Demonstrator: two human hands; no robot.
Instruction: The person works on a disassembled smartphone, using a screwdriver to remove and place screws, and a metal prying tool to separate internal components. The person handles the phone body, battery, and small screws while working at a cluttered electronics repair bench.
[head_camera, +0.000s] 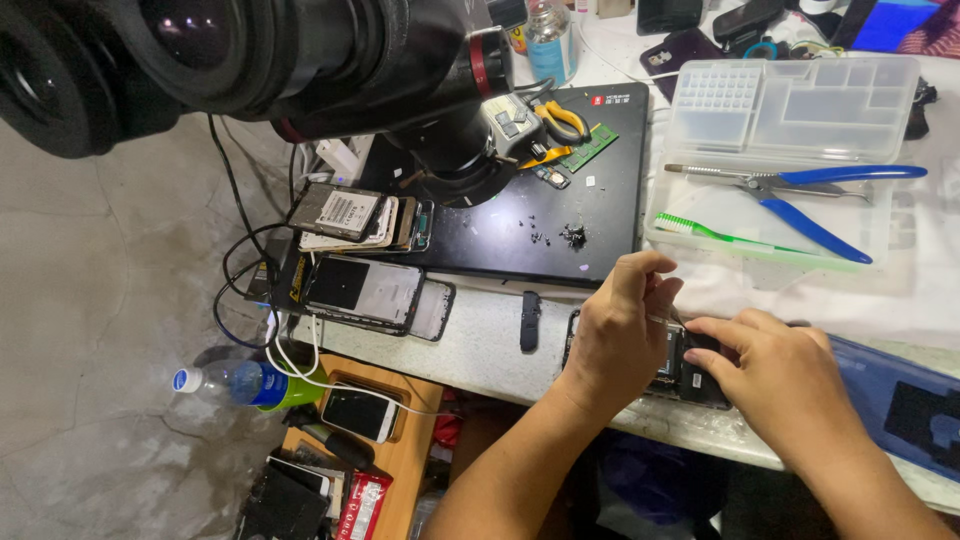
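we see a blue-capped bottle (232, 384) low left and a clear plastic organiser (800, 105) top right. our left hand (620, 335), fingers pinched, and our curled right hand (780, 385) press the opened phone (683, 372) lying between them.

— What's on the bench (480, 345)?
— A laptop (560, 215) upper centre, a clear tray (790, 150) upper right, stacked phones (365, 250) at left.
— And lower right?
— An opened phone (690, 370) at the near edge, a small black part (530, 320) just left of it.
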